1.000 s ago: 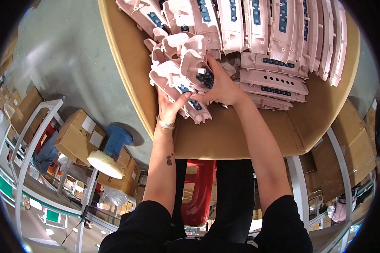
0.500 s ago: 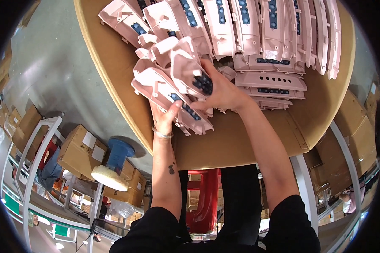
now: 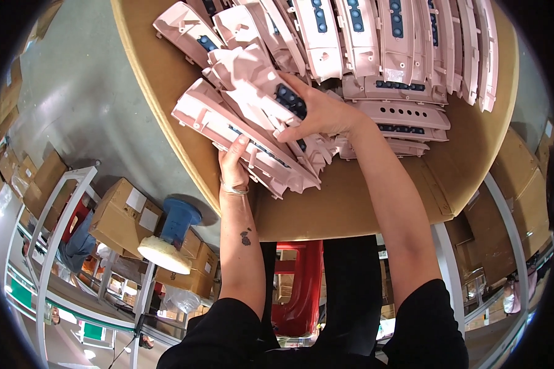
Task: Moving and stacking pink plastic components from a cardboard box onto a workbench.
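My left hand (image 3: 232,165) is closed around the lower end of a pale pink plastic shell part (image 3: 197,111), its thumb on the inner face near a dark blue button strip. My right hand (image 3: 320,111) grips another pink shell part (image 3: 252,77) by its end, beside a dark blue button pad (image 3: 290,101). Other pink parts lie between and under these two, partly hidden, so I cannot tell how many are held. Both hands are inside a large cardboard box (image 3: 172,132). Several more pink shells (image 3: 332,55) stand side by side at the box's far side.
More pink shells (image 3: 406,111) lie stacked right of my right hand. Left of the box stands a blue cylinder with a fuzzy pale pad (image 3: 166,255), near cardboard boxes (image 3: 123,215) and a white metal frame (image 3: 61,227). A red plastic object (image 3: 301,295) shows between my legs.
The part in my left hand has swung left and turned edge-on, away from the right-hand one. My right hand has shifted slightly up and right, its part turning with it.
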A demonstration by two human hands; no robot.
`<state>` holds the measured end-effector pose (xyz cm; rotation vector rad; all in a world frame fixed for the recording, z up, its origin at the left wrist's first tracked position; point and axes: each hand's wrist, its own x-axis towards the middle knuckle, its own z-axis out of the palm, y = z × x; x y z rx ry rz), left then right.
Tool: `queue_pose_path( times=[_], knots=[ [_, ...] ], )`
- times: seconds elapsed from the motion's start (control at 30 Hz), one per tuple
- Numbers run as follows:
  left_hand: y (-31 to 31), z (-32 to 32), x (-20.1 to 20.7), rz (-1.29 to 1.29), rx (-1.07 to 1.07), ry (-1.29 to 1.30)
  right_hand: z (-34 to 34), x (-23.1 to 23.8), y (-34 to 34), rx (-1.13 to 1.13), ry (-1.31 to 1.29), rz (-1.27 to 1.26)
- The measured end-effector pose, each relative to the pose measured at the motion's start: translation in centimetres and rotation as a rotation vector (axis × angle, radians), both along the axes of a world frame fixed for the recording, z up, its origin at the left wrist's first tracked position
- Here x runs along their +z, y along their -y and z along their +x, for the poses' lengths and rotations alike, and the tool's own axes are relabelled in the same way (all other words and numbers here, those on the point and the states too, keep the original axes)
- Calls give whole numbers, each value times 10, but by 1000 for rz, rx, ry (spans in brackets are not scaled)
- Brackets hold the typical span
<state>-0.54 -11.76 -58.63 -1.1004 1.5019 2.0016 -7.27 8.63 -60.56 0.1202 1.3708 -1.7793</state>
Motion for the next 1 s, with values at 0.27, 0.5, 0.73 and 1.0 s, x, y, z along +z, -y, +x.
queue_pose_path(
  times=[0.27, 0.5, 0.73, 1.0],
  knots=[
    [-4, -19, 12, -71, -27, 9, 1, 4, -17, -93, 186, -118],
    [-12, -49, 31, -182, -138, 28, 7, -3, -13, -250, 309, -246],
    [-20, -77, 46, -232, -227, 87, 11, -13, -19, -230, 339, -240],
    [-18, -84, 48, -285, -297, 102, 16, -3, -12, -322, 268, -236]
  ],
)
